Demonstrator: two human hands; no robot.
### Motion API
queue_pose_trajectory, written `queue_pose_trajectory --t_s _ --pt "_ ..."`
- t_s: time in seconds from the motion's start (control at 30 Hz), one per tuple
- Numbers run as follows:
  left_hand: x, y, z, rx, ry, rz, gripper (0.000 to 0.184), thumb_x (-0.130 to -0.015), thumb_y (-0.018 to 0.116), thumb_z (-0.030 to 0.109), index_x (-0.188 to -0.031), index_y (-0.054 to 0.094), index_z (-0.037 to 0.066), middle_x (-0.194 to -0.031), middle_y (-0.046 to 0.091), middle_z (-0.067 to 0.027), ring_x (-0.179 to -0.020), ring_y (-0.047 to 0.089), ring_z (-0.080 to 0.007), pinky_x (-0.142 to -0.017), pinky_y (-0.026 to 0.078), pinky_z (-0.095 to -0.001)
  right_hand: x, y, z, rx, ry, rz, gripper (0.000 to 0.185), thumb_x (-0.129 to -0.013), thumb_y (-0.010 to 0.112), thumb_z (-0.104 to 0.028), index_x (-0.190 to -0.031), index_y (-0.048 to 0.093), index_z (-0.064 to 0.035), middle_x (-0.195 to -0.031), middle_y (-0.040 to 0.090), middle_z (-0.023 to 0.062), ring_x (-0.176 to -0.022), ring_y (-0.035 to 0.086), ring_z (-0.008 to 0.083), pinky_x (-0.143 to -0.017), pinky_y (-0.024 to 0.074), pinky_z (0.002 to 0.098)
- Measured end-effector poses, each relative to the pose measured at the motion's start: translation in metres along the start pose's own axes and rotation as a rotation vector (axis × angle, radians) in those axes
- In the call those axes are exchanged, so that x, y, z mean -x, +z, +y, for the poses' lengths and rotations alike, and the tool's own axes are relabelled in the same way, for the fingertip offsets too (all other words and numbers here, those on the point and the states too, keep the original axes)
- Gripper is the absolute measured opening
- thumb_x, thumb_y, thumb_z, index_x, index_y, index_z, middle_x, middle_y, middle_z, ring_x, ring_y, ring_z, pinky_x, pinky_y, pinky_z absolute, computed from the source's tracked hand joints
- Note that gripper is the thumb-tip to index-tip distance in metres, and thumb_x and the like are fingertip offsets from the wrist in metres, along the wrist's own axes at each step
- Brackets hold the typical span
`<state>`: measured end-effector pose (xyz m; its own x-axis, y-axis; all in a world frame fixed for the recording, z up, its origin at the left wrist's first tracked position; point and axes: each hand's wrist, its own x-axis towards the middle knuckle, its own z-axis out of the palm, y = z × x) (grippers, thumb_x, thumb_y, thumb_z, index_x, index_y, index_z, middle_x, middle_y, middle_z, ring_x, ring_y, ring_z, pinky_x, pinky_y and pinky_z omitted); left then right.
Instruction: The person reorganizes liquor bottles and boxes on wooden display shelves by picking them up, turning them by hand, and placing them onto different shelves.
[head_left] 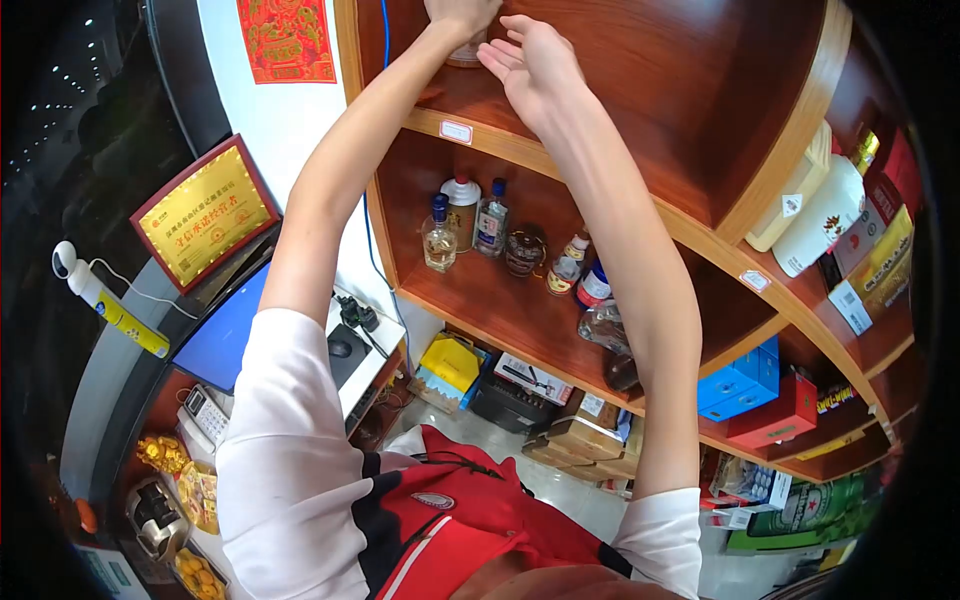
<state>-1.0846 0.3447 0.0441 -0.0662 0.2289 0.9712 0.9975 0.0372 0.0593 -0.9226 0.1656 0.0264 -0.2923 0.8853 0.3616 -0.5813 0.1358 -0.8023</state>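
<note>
My left hand (pixel 463 12) reaches up to the upper wooden shelf (pixel 620 80) and is cut off by the top edge of the view, so its fingers do not show. Just below it, the base of a clear bottle or jar (pixel 466 52) stands on that shelf; whether the hand grips it I cannot tell. Beside it, my right hand (pixel 535 65) is open, palm turned toward the clear container, fingers stretched out. Several liquor bottles stand on the shelf below, among them a clear blue-capped bottle (pixel 491 220) and a dark round bottle (pixel 525 250).
To the left are a framed gold certificate (pixel 208 212), a monitor (pixel 225 325), a calculator (pixel 204 415) and a black mouse (pixel 341 348). White bottles (pixel 822 220) and boxes fill the right shelves. Cardboard boxes (pixel 580 440) sit on the floor. A blue cable (pixel 370 230) runs down the shelf's side.
</note>
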Motion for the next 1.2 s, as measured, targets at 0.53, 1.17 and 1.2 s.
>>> queue_pose_trajectory --t_s 0.53,1.17,1.2 --pt "-0.001 0.004 0.016 0.39 -0.151 -0.044 0.076 -0.08 0.08 0.04 -0.133 0.042 0.002 -0.11 0.059 -0.0297 -0.08 0.069 -0.0467 -0.067 0.058 -0.0557 -0.097 -0.038 0.058 0.08 0.212 0.323 0.07 -0.1 0.057 -0.014 -0.159 0.021 -0.0017 -0.158 0.02 0.0394 -0.144 0.034 0.0531 -0.116 0.0397 0.0622" --pt "0.096 -0.25 0.029 0.817 -0.077 0.259 0.088 -0.077 0.092 0.036 -0.14 0.045 -0.003 -0.128 0.06 -0.0161 -0.114 0.065 -0.0269 -0.1 0.051 -0.0397 0.1 0.001 0.03 0.237 -0.46 0.137 0.08 -0.095 0.078 -0.016 -0.15 0.025 0.0071 -0.135 0.055 0.0174 -0.123 0.057 0.0231 -0.107 0.0492 0.0361" --pt "0.119 -0.26 0.033 1.071 -0.204 0.209 0.089 -0.077 0.092 0.034 -0.142 0.045 -0.003 -0.132 0.059 -0.0139 -0.12 0.061 -0.0237 -0.103 0.049 -0.0385 0.116 0.001 0.038 0.153 -0.497 0.122 0.082 -0.093 0.077 -0.007 -0.153 0.023 0.0037 -0.138 0.054 0.0159 -0.123 0.058 0.0241 -0.106 0.0499 0.0379"
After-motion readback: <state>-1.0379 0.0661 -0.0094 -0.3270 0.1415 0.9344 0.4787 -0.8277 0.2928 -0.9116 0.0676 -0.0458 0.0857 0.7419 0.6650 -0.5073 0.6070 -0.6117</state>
